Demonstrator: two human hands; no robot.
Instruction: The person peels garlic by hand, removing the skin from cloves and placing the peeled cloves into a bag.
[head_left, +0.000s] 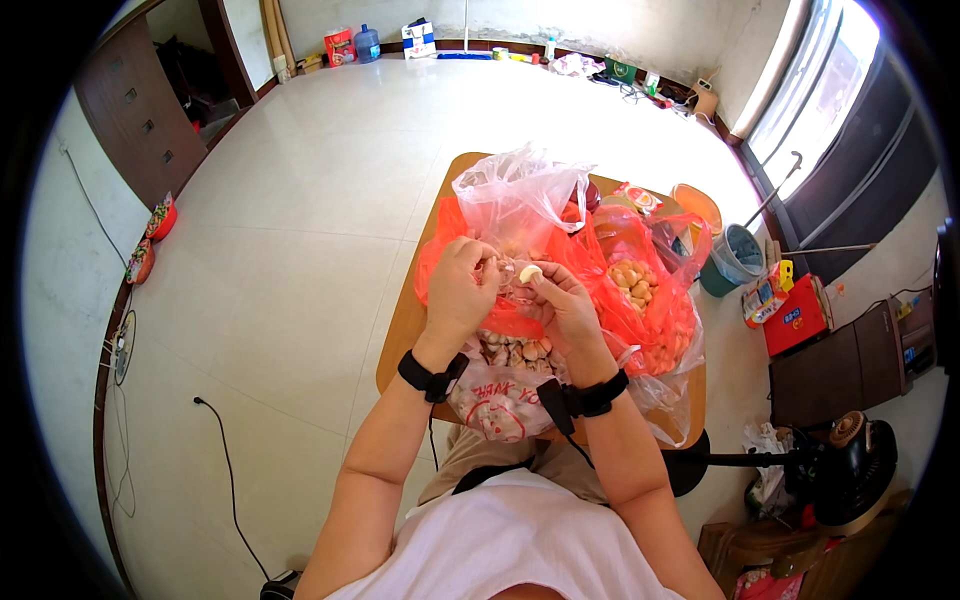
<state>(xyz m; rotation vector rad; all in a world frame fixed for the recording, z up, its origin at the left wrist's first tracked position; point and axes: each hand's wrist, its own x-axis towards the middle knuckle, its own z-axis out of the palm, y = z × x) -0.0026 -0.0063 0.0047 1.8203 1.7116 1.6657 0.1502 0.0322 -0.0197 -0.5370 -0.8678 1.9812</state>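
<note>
A pale peeled garlic clove (529, 274) is pinched between the thumb and fingertips of my right hand (570, 300). Just left of it, my left hand (465, 289) has thumb and fingers drawn together; whether a bit of skin is between them is too small to tell. Both hands are over a red plastic bag (517, 319) with papery skins in it. Below them, nearer my body, a clear printed bag (491, 409) holds unpeeled garlic cloves (521, 351). To the right, peeled cloves (634, 283) fill another red plastic bag (664, 330).
A wooden table (397, 341) bears the bags, with a whitish plastic bag (517, 187) at its far side. Right of the table stand a lined bucket (739, 255) and an orange bucket (697, 206). A black fan (855, 472) is at lower right. A black cable (229, 472) crosses the floor at left.
</note>
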